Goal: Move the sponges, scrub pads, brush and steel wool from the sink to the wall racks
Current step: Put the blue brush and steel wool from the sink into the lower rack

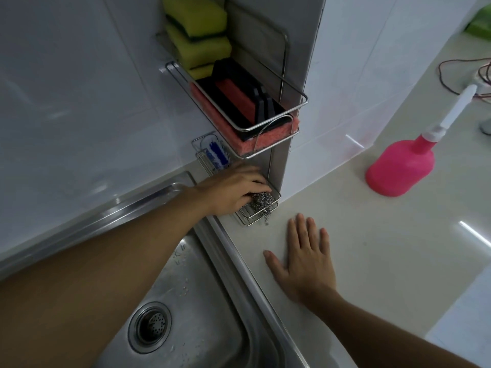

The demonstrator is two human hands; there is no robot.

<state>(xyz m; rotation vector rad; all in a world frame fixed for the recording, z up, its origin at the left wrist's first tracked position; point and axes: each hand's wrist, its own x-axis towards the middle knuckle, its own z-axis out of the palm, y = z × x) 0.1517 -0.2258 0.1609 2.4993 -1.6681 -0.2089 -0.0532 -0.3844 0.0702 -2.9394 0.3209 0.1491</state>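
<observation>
My left hand [233, 189] reaches across the sink [186, 301] and grips the steel wool [261, 203], which sits in the small lowest wire rack [249, 217] on the wall. My right hand [305, 261] lies flat and open on the counter, below that rack. The large wire rack [292, 91] above holds black-and-red scrub pads [236, 94] on a pink sponge [265, 142]. Yellow-green sponges [196, 30] are stacked higher up. A blue-and-white brush [216, 155] stands in a small rack on the left.
A pink spray bottle [398, 171] with a white nozzle stands on the pale counter [385, 261] to the right. Thin red wires [462, 73] lie at the far right. The sink drain [150, 325] shows in the wet basin. White tiled walls meet at the corner.
</observation>
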